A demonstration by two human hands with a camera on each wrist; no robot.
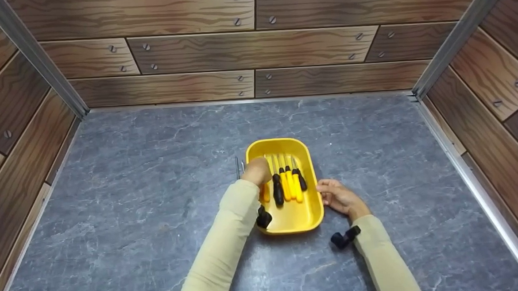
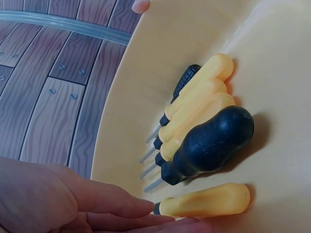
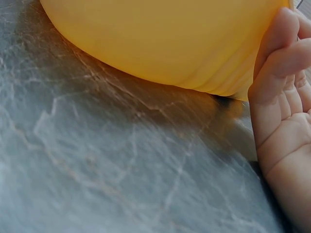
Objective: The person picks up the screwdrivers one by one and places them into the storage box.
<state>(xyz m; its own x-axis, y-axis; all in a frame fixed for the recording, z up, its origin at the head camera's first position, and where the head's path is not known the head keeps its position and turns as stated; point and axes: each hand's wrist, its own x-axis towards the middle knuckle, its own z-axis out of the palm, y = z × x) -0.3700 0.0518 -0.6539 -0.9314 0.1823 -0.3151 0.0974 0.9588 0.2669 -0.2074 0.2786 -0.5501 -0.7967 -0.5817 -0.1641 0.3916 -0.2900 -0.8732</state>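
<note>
A yellow tray (image 1: 289, 221) lies on the grey marbled surface. My left hand (image 1: 257, 171) reaches over its left side and, in the left wrist view, pinches a yellow-handled screwdriver (image 2: 209, 201) near the handle's dark collar. Beside it in the tray lies a black-handled screwdriver (image 1: 278, 191). Several yellow-handled screwdrivers (image 1: 290, 183) and a smaller black-handled one (image 1: 303, 181) lie further right, shafts pointing away. At the right wall, my right hand (image 1: 339, 197) holds the tray's rim with its fingertips, the other fingers bent.
Metal shafts (image 1: 237, 166) show just left of the tray, partly hidden by the left hand and sleeve. Wood-patterned panels (image 1: 192, 53) enclose the back and sides, with metal strips (image 1: 478, 187) along the edges. Black wrist cameras (image 1: 346, 237) stick out near both hands.
</note>
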